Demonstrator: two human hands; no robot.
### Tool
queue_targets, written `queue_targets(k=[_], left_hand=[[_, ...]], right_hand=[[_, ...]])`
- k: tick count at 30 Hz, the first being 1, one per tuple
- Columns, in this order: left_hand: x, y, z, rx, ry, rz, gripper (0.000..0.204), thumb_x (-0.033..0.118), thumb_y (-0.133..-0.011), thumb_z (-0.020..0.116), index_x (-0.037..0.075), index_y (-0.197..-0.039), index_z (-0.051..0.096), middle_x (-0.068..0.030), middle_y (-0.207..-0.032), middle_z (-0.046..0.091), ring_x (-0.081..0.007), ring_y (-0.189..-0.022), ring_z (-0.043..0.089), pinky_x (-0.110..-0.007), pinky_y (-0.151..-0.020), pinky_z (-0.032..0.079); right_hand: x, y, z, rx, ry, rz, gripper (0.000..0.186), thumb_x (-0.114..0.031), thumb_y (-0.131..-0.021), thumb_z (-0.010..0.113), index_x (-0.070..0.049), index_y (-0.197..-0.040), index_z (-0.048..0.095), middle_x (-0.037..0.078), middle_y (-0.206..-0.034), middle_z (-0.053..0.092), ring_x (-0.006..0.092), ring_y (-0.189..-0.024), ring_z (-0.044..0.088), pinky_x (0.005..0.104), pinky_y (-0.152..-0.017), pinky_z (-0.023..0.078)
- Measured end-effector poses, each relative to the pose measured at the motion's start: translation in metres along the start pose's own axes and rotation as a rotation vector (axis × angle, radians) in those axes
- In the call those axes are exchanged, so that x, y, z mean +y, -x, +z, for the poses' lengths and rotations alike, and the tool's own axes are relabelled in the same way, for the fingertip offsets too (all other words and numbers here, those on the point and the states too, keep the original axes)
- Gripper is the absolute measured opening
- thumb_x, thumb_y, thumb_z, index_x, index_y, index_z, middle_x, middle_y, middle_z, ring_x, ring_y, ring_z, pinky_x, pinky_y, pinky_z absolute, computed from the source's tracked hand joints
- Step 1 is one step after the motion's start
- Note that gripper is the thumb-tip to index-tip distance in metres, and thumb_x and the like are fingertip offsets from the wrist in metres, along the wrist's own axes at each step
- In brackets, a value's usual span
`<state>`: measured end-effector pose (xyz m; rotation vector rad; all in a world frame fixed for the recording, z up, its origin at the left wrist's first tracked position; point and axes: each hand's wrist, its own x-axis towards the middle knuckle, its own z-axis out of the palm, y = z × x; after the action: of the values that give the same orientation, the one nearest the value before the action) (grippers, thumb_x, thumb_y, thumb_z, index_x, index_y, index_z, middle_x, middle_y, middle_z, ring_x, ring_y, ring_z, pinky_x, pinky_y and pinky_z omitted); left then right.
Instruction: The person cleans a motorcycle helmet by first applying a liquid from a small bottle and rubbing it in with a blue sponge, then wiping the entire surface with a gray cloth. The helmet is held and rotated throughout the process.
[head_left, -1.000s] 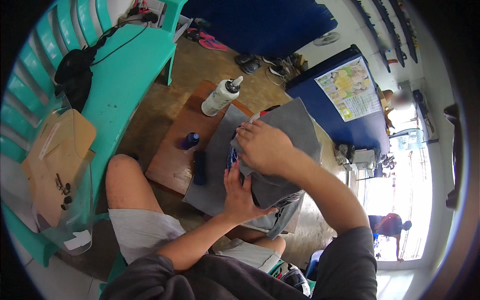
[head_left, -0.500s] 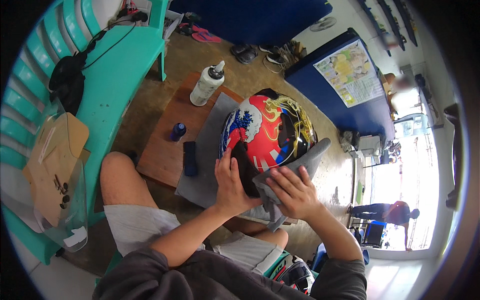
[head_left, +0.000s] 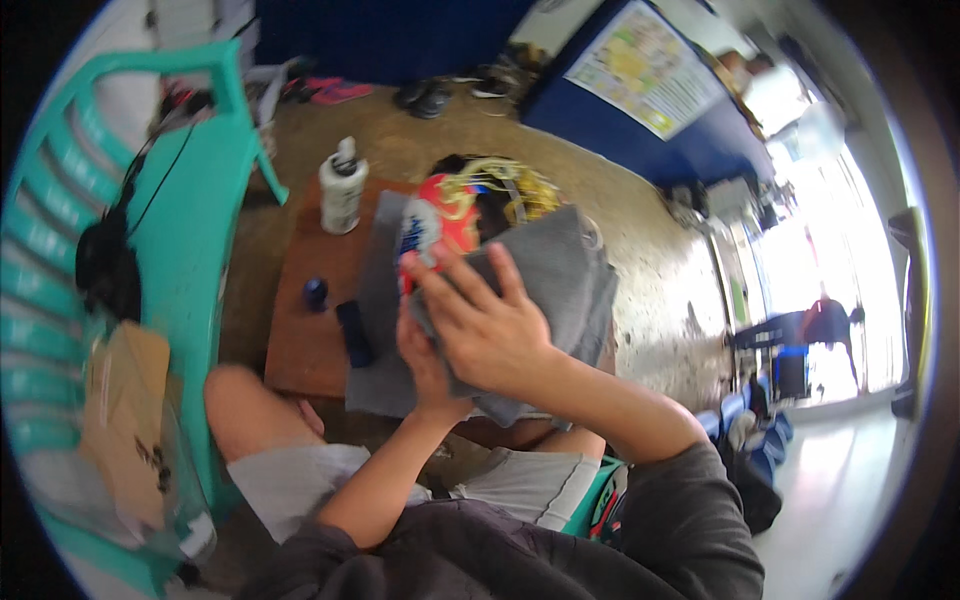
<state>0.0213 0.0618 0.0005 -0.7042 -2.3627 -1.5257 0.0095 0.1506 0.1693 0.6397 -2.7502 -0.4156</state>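
Note:
A helmet (head_left: pixel 455 208) in red, blue, white and gold sits on a grey cloth spread over a low wooden table. A loose grey cloth (head_left: pixel 550 270) drapes over its right and near side, hiding much of the shell. My right hand (head_left: pixel 490 330) lies flat on this cloth, fingers spread, pressing it against the helmet. Lower and to the left, my left hand (head_left: pixel 428 365) holds the helmet's near left side. Its fingers are partly hidden behind my right hand. Motion blurs both hands a little.
On the wooden table (head_left: pixel 300 345) stand a white bottle (head_left: pixel 342 195) and a small dark blue bottle (head_left: pixel 315 293), with a dark folded cloth (head_left: pixel 354 333) nearby. A green bench (head_left: pixel 190 215) at left carries a black bag (head_left: pixel 108 265), cardboard (head_left: pixel 130 410) and a clear visor (head_left: pixel 188 490).
My right hand has moved left across the helmet, and the loose cloth now covers more of its right side. The view has shifted, and my left hand remains at the helmet's near left side.

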Motion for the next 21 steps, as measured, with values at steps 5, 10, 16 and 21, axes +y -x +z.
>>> queue_targets(k=[5, 10, 16, 21], left_hand=[[0.001, -0.010, 0.000, 0.112, 0.190, 0.041, 0.128, 0.030, -0.086, 0.089, -0.005, -0.166, -0.004, -0.0315, -0.169, 0.012, -0.0480, -0.156, 0.021, -0.058, -0.128, 0.022], [0.005, -0.012, -0.003, 0.099, 0.225, 0.008, 0.150, 0.031, -0.069, 0.099, -0.003, -0.168, -0.010, -0.0347, -0.168, 0.011, -0.0498, -0.155, 0.019, -0.059, -0.129, 0.019], [0.011, -0.014, -0.012, 0.037, 0.175, -0.050, 0.172, 0.053, -0.053, 0.105, -0.004, -0.167, -0.009, -0.0343, -0.167, 0.008, -0.0508, -0.156, 0.015, -0.061, -0.129, 0.018], [0.010, -0.015, -0.011, 0.025, 0.158, -0.051, 0.172, 0.057, -0.055, 0.105, -0.007, -0.166, -0.009, -0.0346, -0.167, 0.006, -0.0504, -0.157, 0.013, -0.061, -0.129, 0.016]], right_hand=[[0.010, 0.043, 0.001, 0.184, -0.057, 0.050, 0.035, -0.027, -0.086, 0.066, -0.010, -0.113, 0.080, 0.007, -0.163, 0.053, 0.0242, -0.153, 0.046, 0.0646, -0.127, 0.021], [0.027, 0.097, 0.008, 0.314, -0.162, 0.134, 0.039, -0.022, -0.073, 0.073, -0.014, -0.112, 0.078, 0.009, -0.146, 0.064, 0.0291, -0.141, 0.057, 0.0608, -0.127, 0.024], [0.053, 0.143, 0.029, 0.482, -0.200, 0.224, 0.050, -0.022, -0.063, 0.077, -0.015, -0.113, 0.075, 0.012, -0.141, 0.064, 0.0327, -0.133, 0.060, 0.0548, -0.116, 0.037], [0.081, 0.173, 0.053, 0.441, -0.183, 0.520, 0.052, -0.015, -0.066, 0.081, -0.014, -0.117, 0.077, 0.013, -0.134, 0.060, 0.0367, -0.123, 0.058, 0.0524, -0.107, 0.042]])
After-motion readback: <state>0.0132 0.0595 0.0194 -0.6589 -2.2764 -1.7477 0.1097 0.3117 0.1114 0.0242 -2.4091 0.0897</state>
